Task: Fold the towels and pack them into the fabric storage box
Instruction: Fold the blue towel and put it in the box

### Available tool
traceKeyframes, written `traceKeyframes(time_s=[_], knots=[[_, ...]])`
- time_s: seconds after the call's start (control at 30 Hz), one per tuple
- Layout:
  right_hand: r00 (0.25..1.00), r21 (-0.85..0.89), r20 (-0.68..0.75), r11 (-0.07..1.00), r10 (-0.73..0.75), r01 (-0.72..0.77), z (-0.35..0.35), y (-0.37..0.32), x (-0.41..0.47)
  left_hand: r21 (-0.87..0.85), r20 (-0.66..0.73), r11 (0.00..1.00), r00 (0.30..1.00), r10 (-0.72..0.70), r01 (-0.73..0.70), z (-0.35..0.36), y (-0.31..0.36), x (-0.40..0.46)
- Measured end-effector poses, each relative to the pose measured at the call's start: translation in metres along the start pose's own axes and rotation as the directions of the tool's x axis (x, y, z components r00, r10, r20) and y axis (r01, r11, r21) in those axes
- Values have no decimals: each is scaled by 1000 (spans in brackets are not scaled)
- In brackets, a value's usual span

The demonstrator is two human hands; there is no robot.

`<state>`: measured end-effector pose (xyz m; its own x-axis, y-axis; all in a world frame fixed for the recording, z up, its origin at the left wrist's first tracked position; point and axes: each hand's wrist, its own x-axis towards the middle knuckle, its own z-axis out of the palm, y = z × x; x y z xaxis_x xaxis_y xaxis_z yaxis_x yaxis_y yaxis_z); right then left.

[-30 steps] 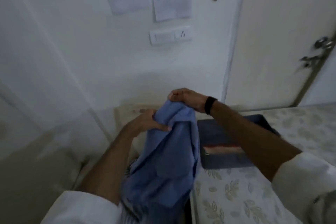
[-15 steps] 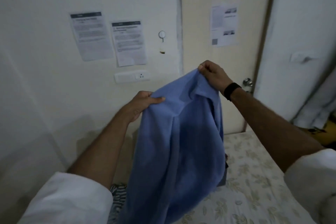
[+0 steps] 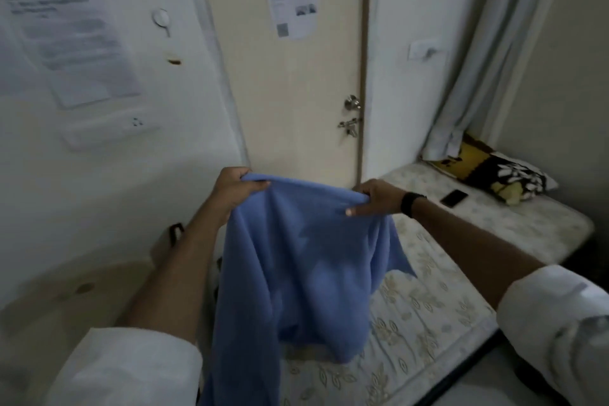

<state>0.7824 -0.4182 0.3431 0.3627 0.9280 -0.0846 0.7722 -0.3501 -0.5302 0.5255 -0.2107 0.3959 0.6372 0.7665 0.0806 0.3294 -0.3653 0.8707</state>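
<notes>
This is a small bedroom in a home or lodging. A mattress (image 3: 438,313) with a pale leaf-print cover fills the floor from 4 to 5 o'clock, with a yellow-and-black patterned pillow (image 3: 494,171) and a dark phone (image 3: 454,198) on it at 2 o'clock. A cream door (image 3: 296,92) with a metal knob and latch stands at 12 o'clock, a pale curtain (image 3: 474,69) hangs at 1 o'clock, and printed notices (image 3: 72,43) are stuck to the white wall at 10 o'clock.

dim, seemingly motion-blurred, warped edges

I see my left hand (image 3: 234,186) and right hand (image 3: 379,197) gripping the blue towel's (image 3: 303,273) top edge. It hangs over the mattress (image 3: 428,323) at five o'clock.
</notes>
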Motion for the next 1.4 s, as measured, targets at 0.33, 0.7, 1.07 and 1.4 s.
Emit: traceKeyframes(time_s=[0.33, 0.7, 1.07, 1.4], knots=[[923, 106, -226, 950, 311, -294, 60, 120, -21, 157, -180, 978, 978, -109, 137, 8, -77, 15], [974, 68, -185, 987, -131, 145, -7, 16, 44, 113, 233, 990, 971, 55, -83, 87, 19, 32], [973, -88, -96, 976, -210, 201, -73, 51, 56, 325, 11, 912, 965, 261, -250, 150, 104, 56], [964, 286, -128, 939, 233, -189, -24, 189, 49, 114, -404, 993, 914, 21, 28, 128, 118, 74]])
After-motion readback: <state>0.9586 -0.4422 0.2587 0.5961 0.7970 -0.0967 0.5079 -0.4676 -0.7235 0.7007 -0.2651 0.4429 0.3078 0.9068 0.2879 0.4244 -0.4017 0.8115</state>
